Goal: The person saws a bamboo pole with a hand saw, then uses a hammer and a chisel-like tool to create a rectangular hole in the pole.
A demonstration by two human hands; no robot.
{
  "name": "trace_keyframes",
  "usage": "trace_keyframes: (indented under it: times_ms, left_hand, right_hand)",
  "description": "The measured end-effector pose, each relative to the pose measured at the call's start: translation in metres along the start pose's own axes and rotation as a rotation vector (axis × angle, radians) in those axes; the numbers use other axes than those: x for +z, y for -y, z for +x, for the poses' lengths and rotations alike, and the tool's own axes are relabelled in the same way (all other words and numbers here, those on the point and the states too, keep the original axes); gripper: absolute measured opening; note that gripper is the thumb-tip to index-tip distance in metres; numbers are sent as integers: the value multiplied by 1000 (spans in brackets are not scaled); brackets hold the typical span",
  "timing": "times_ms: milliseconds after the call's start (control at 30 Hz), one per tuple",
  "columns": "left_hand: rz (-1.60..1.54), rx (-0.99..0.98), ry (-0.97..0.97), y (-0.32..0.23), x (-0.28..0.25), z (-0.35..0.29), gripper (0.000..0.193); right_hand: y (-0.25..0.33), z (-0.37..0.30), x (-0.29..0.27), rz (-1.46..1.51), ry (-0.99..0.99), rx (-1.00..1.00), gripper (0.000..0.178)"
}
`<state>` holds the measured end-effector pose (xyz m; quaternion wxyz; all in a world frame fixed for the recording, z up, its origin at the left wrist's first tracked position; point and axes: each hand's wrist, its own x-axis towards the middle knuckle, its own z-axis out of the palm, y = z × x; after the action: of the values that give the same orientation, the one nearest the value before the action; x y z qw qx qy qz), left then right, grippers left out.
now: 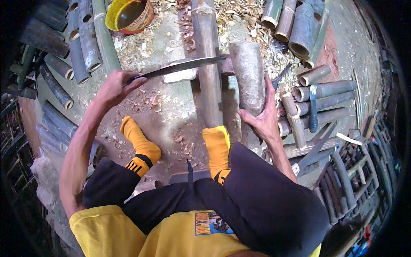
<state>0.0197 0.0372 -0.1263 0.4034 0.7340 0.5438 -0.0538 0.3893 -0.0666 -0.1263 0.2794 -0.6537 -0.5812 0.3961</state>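
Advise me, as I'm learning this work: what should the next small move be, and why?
Perhaps steady the long, dark metal blade against the round, brown bamboo pole: the left hand holds it across the pole, contact is unclear, and the right hand holds a grey, tapered cylindrical block close beside.

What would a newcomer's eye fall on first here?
Probably the long dark blade, held in the left hand and crossing over the upright-running bamboo pole near the centre. Next come the yellow socks, one at the pole's near end, and the thick greyish block in the right hand. A yellow bucket shows at upper left.
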Motion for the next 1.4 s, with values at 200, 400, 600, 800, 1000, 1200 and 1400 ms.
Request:
trace_keyframes:
  times_ms: [200, 400, 600, 800, 1000, 1200, 1400]
  left_hand:
    - [39, 58, -15, 13, -1, 18, 38]
    - [120, 82, 24, 18, -3, 23, 40]
    - [120, 78, 38, 17, -5, 25, 38]
    - [117, 105, 51, 18, -6, 26, 36]
    - [142, 73, 58, 17, -3, 24, 36]
    - [311, 177, 17, 29, -1, 30, 36]
    - [315, 179, 43, 28, -3, 30, 37]
  right_hand:
    - [-9, 10, 9, 50, 107, 57, 101]
    - [-9, 7, 11, 30, 132, 17, 101]
    - [-15, 5, 12, 18, 130, 14, 102]
    - [-11, 3, 12, 21, 124, 16, 101]
    - [-5, 8, -3, 24, 213, 63, 101]
    - [74, 51, -52, 195, -38, -254, 105]
    - [57, 68, -15, 12, 234, -154, 105]
